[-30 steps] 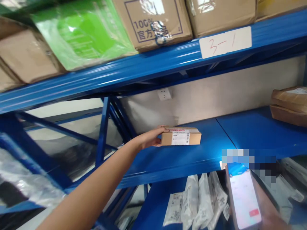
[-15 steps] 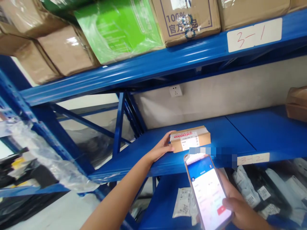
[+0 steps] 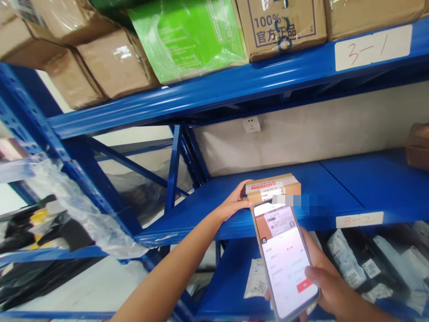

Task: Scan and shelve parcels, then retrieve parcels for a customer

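Blue steel racking fills my view, set against a pale wall with a white socket. My left hand reaches onto the middle shelf, fingers curled round the near left end of a small cardboard parcel, thumb on top; the parcel lies flat on the shelf with a white label and red-printed tape across it. My right hand is wrapped round a phone, which I hold upright and tilted just in front of the parcel, its lit screen facing me and my thumb resting near a red button on it. The phone's top edge overlaps the parcel's front face from where I look.

Below the shelf's front lip sits a handwritten tag reading 3-2, and under that lie bagged items with barcodes. Above, a tag reading 3-1 marks the upper beam, which carries brown cartons and a green wrapped box. Crumpled clear plastic hangs at the left.
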A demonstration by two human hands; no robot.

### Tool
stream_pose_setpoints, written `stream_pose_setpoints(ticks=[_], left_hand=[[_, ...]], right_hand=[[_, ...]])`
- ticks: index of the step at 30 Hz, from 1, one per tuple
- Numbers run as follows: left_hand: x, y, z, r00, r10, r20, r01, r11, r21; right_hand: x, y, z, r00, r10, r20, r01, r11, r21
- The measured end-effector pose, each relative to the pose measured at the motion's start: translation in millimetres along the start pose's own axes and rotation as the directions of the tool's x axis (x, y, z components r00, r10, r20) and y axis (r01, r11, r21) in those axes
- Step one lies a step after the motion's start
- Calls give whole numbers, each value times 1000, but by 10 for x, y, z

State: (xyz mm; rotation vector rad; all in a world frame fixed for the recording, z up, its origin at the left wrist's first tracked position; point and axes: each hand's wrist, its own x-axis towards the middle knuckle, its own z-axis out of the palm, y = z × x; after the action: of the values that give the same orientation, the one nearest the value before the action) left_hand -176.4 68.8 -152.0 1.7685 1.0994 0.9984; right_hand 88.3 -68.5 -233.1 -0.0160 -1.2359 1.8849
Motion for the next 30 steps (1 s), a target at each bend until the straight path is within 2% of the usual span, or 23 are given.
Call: stream_pose_setpoints(ticks=[5, 13, 20, 30], left_hand=[[7, -18, -11, 1000, -6, -14, 6, 1000, 8], [5, -29, -21, 1000, -2, -1, 2, 1000, 11], [-4, -1, -1, 1000, -4, 1, 4, 1000, -11], [10, -56, -32, 1000, 20, -11, -20, 1000, -4]], right_hand=[[-7, -39, 61, 999, 31, 16, -31, 999, 23], [-15, -27, 68, 1000, 16, -3, -16, 1000, -23], [-13, -55, 102, 1000, 9, 1, -9, 1000, 6], [-79, -159, 75, 998, 33, 57, -30, 998, -51]])
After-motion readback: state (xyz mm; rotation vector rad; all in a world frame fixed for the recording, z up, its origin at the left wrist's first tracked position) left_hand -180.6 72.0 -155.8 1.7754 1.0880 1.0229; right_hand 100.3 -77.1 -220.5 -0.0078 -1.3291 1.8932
